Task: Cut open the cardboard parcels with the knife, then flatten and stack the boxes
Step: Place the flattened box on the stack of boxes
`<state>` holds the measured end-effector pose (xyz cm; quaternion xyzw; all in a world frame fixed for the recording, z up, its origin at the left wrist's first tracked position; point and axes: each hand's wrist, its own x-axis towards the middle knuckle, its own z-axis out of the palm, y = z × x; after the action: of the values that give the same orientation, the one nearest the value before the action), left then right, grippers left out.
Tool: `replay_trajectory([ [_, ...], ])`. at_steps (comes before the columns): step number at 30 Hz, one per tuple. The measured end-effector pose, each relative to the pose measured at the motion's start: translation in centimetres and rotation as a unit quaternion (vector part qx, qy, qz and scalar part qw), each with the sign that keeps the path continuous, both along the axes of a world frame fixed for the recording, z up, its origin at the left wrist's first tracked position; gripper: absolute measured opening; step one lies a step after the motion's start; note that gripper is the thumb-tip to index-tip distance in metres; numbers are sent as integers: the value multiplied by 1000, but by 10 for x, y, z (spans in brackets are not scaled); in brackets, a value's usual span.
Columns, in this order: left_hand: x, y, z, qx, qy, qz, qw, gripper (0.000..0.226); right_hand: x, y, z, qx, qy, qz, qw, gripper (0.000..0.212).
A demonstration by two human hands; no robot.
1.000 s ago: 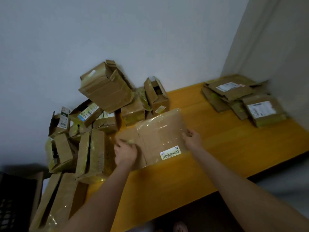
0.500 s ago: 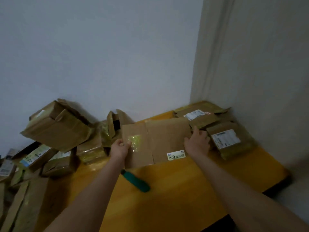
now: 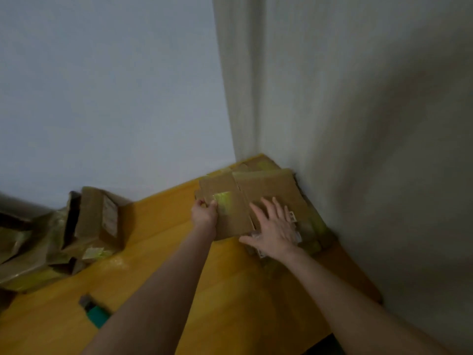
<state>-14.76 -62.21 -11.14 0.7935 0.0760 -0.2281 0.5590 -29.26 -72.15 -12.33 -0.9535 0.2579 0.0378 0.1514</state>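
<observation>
Corner tabletop (image 3: 243,290) — flattened box (image 3: 258,187) by wall (image 3: 358,149), left hand (image 3: 204,215) pinching its edge, right hand (image 3: 275,228) pressing flat.

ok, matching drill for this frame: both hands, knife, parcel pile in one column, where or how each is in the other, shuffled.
Things:
1. left hand
2. right hand
3. knife
4. parcel pile

States or places:
A. lying on the table, lower left of view
B. pressed flat, fingers spread, on the flattened box
C. against the wall, on the left
D. gripping the flattened box's left edge

Pairs: 1-D, 2-B, 3-A, 4-C
</observation>
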Motion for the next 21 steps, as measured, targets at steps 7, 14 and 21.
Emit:
replay_trajectory([
  [7, -5, -22, -29, 118, 22, -191, 974, 76, 7, -19, -28, -32, 144, -40, 988, 79],
  [14, -23, 33, -9, 293, -83, -273, 913, 57, 22, 4, -20, -20, 144, -22, 989, 77],
  [21, -22, 142, -5, 395, -146, -284, 861, 64, 54, 109, 1, -17, 86, 34, 996, 60],
])
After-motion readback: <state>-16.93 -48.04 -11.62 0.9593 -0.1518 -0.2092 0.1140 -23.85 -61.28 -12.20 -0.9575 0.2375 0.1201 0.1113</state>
